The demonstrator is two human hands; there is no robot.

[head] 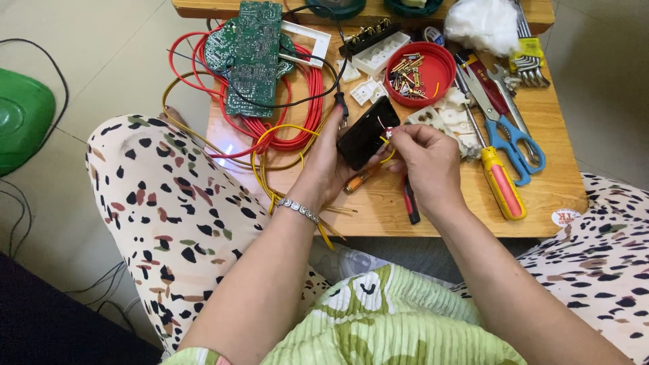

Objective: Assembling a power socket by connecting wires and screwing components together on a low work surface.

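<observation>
Wiring step: left hand (331, 165) grip clasping black socket plate (367, 132); right hand (426, 162) pinching yellow wire (387, 143) beside it; seating calls for steadiness.

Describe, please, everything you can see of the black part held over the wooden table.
The black part is a flat, roughly rectangular piece, seemingly plastic, with a smooth dark face. It is tilted, one corner pointing up toward the red dish. The left hand has it in its grip from below, thumb along its lower edge. The right hand pinches something small at its right edge, where a thin yellow wire curls out. It hangs above the wooden table, not resting on it. Its underside is hidden.
</observation>
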